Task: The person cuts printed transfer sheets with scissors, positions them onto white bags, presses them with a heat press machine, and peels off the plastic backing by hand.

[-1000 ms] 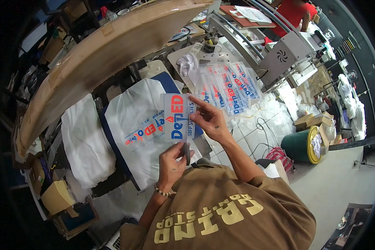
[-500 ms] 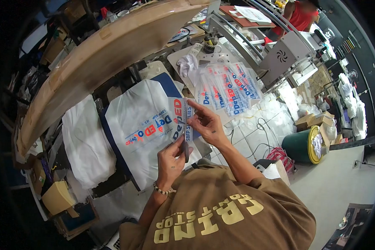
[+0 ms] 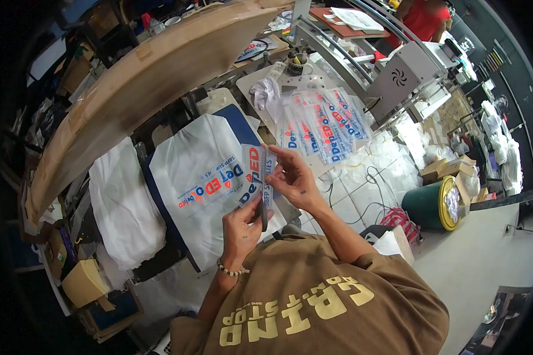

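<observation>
A transparent printed sheet (image 3: 253, 168) with red and blue lettering is pinched at its right edge by my right hand (image 3: 292, 181), thumb against fingers. Dark-handled scissors (image 3: 264, 214) are gripped in my left hand (image 3: 241, 235), which has a beaded bracelet at the wrist. The scissors point up along the sheet between its large letters and the smaller blue line of text; their blades are hard to make out. Behind the sheet, a white fabric piece (image 3: 183, 165) with similar lettering lies over a dark blue board (image 3: 234, 121).
Several printed transparent sheets (image 3: 328, 127) lie beyond my right hand. White cloth (image 3: 124, 207) rests at left. A long tan-covered board (image 3: 142, 89) arches above. At right are a grey machine (image 3: 403, 74), a green bin (image 3: 423, 207) and a person in red (image 3: 423, 21).
The scissors have moved up into the sheet from its lower edge. The sheet's left part now tilts away from the right strip. Both hands have shifted slightly, and the person in red has moved.
</observation>
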Tool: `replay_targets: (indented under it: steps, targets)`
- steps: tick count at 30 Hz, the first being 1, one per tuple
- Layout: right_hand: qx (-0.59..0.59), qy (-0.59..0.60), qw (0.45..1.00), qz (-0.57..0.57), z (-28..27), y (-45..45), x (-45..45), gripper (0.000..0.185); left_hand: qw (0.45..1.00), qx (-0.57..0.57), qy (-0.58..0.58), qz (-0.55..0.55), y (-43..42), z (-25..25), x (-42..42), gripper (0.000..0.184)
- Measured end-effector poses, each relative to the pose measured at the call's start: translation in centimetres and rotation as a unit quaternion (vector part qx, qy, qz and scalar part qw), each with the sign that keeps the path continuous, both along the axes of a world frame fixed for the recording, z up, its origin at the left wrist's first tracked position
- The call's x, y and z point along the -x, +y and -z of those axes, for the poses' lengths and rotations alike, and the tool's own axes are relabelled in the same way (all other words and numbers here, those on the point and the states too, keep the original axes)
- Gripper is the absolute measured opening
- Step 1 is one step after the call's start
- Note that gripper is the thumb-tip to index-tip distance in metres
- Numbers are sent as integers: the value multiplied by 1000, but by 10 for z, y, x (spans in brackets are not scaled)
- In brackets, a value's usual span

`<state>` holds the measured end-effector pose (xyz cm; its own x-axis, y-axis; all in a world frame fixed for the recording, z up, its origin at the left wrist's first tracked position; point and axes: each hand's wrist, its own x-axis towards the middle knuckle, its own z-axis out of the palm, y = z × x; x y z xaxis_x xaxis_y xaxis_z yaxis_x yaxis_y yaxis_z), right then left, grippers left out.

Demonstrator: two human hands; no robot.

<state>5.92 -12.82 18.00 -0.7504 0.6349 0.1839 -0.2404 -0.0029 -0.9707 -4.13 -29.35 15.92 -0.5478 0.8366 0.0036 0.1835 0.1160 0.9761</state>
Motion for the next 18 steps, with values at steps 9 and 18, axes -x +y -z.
replay_targets:
  steps: [9,18]
  targets:
    - [-137,-126,958,-219,-47,57,-10,73,997,29,42,60,-15,6,-2,51]
    - [-149,-165,926,-305,-39,53,-10,48,993,17,73,87,-27,1,-5,48]
